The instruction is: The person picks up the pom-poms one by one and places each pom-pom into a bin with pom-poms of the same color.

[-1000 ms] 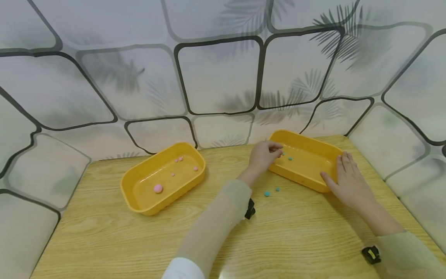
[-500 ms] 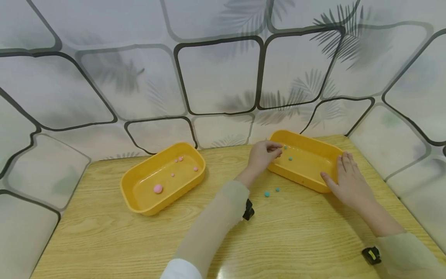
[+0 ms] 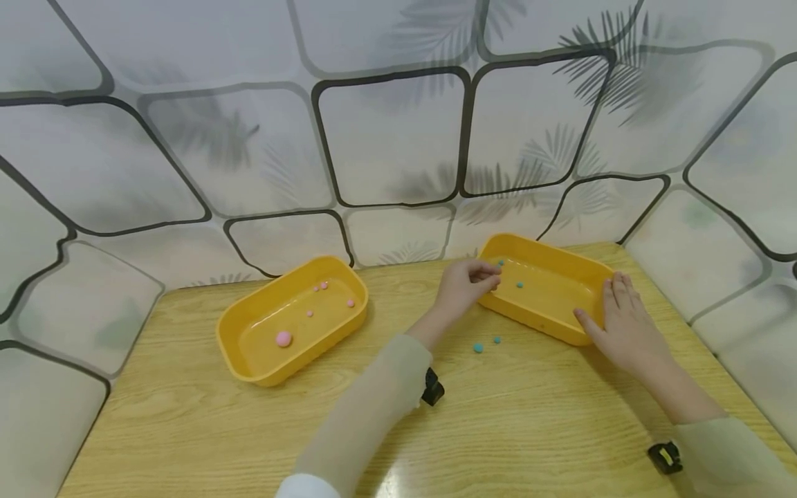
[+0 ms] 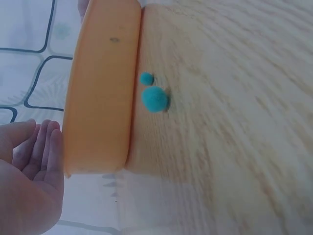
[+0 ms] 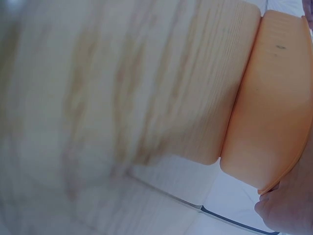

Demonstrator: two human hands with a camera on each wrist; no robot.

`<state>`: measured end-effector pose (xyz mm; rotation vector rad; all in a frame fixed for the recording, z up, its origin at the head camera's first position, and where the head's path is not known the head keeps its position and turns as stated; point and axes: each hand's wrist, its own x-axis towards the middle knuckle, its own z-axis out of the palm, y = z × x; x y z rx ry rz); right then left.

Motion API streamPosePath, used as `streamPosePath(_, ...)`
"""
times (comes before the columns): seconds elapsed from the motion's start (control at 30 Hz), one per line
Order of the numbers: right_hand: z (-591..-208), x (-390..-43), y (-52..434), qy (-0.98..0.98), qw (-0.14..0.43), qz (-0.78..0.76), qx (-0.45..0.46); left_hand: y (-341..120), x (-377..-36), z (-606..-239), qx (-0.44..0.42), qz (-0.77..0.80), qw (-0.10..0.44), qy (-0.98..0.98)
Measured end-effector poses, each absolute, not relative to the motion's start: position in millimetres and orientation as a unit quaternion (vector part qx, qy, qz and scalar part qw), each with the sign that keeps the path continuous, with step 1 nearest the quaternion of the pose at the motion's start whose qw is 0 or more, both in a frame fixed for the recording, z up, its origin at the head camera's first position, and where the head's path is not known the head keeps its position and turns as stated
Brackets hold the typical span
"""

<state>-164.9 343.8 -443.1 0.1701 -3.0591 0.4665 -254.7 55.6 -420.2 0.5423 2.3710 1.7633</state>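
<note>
Wood-grain table (image 3: 199,429) against patterned walls (image 3: 392,131); near its far right corner, right hand (image 3: 623,325) lies flat-fingered on an orange tray (image 3: 548,304), left hand (image 3: 463,283) loosely curled, empty, at its rim.

The head camera looks down from above at the whole wooden table (image 3: 249,429). Each wrist camera sits low, very close to the table. All three views show the right yellow tray (image 3: 563,266) (image 4: 100,98) (image 5: 269,107).
</note>
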Motion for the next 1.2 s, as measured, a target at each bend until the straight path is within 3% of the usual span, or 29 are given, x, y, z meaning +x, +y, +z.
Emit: streamPosePath(1.2, -443.1, -164.2, 343.2, -0.987, 0.021, 0.151, 0.054, 19.6, -215.9, -454.4, 0.200, 0.524, 0.120, 0.819)
